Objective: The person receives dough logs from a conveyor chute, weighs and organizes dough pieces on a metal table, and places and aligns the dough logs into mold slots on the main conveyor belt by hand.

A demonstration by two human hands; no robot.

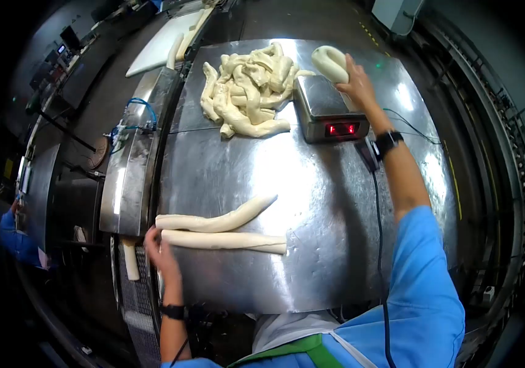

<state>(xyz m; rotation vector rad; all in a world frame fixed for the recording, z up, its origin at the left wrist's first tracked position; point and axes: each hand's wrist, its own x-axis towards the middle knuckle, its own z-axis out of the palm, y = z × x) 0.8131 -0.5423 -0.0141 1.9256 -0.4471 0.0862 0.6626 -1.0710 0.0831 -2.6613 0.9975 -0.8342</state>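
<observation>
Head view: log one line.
right hand: holding pale folded dough piece; left hand: at two long pale dough strips; silver metal scale: red display lit

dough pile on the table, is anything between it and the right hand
Yes, at least partly: the metal scale with the red display stands between the dough pile and the right hand. That hand also holds a dough piece on the side facing the pile.

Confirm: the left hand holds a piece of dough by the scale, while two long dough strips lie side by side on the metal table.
Wrong hand: the head view shows the right hand holding the piece of dough by the scale. The two long dough strips lie side by side on the metal table.
</observation>
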